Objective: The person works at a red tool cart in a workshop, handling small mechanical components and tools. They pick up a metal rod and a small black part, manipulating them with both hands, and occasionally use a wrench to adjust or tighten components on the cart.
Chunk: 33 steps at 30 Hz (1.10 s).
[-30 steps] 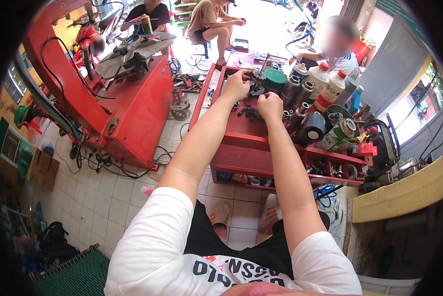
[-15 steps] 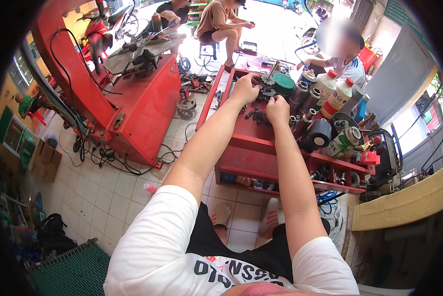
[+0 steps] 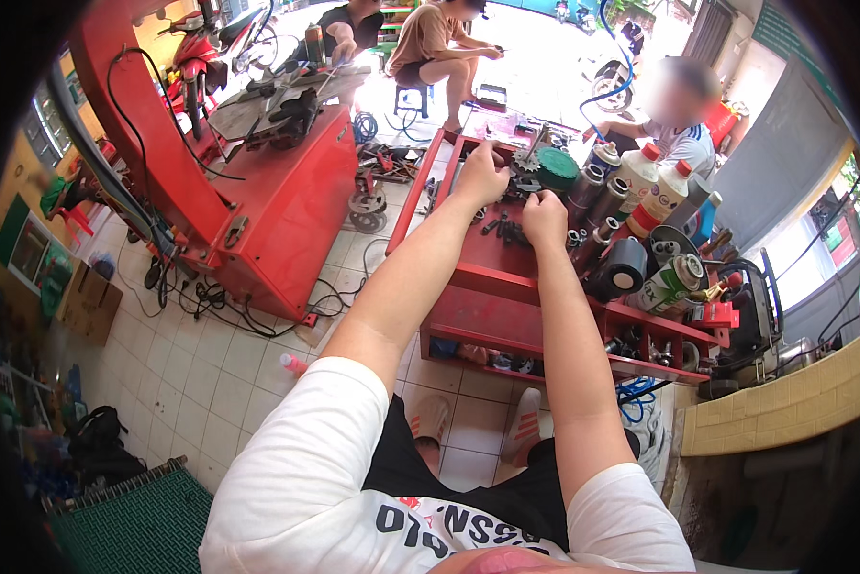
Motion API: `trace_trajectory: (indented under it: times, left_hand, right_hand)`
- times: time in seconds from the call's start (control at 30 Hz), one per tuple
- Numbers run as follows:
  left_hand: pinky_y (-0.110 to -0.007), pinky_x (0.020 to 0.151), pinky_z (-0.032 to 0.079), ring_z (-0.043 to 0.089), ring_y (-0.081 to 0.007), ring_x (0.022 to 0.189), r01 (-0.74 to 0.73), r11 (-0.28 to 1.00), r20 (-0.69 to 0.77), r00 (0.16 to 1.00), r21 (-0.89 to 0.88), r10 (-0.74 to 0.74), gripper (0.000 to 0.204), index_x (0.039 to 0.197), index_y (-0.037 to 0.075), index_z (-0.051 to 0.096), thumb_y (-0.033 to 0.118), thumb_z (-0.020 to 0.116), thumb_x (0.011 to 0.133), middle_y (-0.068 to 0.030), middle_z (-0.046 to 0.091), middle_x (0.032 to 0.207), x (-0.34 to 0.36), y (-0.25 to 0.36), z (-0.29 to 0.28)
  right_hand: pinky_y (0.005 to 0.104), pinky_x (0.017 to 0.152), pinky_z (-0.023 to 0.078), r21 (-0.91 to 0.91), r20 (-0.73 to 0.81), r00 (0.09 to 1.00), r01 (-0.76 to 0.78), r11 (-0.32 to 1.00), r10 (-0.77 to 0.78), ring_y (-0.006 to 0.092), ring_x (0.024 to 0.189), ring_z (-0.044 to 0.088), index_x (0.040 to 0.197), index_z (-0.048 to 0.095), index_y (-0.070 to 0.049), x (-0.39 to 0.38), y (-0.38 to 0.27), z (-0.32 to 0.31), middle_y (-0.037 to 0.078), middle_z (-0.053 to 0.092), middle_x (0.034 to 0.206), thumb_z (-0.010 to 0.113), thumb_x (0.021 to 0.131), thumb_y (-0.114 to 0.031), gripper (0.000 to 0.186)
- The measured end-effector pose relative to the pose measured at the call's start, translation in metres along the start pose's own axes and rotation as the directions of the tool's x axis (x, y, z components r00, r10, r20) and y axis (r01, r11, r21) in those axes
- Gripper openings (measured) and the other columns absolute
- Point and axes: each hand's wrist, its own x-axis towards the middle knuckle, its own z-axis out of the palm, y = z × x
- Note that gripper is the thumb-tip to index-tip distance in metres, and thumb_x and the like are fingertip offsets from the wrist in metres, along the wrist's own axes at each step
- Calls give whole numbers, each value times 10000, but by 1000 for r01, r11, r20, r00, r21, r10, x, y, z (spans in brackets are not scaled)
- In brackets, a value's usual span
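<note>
- Head view is showing a red tool cart (image 3: 506, 287), both hands working over its cluttered top tray.
- Left hand (image 3: 480, 175) is closing narrowly on a small toothed sprocket (image 3: 525, 163): probably rigid, heavy, oily; best gripped by its rim.
- Right hand (image 3: 545, 212) is curling shut near dark small parts (image 3: 506, 230); contents unclear.

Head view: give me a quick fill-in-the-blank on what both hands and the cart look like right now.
1. Both hands work over the top of a ____ tool cart.
2. The round lid just beyond the right hand is ____.
3. The two white bottles have ____ caps.
4. The left hand is ____ from the body than the right hand.

Missing words: red; green; red; farther
</note>
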Motion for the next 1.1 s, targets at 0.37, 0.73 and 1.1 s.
trace_trajectory:
  times: [0.37,0.73,1.1]
  left_hand:
    - [-302,644,530,652,-191,698,-38,511,-393,688,-859,-610,1015,1698,90,-58,204,634,963,-170,704,1113,26,1,-39]
    - [-294,650,529,643,-182,691,-19,529,-380,716,-849,-585,926,1670,42,66,191,642,960,-181,693,1149,21,10,-31]
    - [-273,615,493,642,-93,664,11,970,104,994,-241,15,155,995,13,719,163,731,956,-32,718,783,8,-6,-9]
  right_hand:
    - [508,944,549,8,-7,1000,-10,1000,10,443,1071,716,1107,743,4,2,4,2,270,755,1089,593,998,-272,332]
    - [492,944,551,-3,-19,1000,-6,1000,6,434,1064,721,1090,753,6,2,10,-3,264,757,1077,605,991,-283,340]
    - [513,946,562,-24,-39,999,-7,1000,6,433,1041,733,1035,785,-7,1,2,-7,263,765,1051,603,934,-332,386]
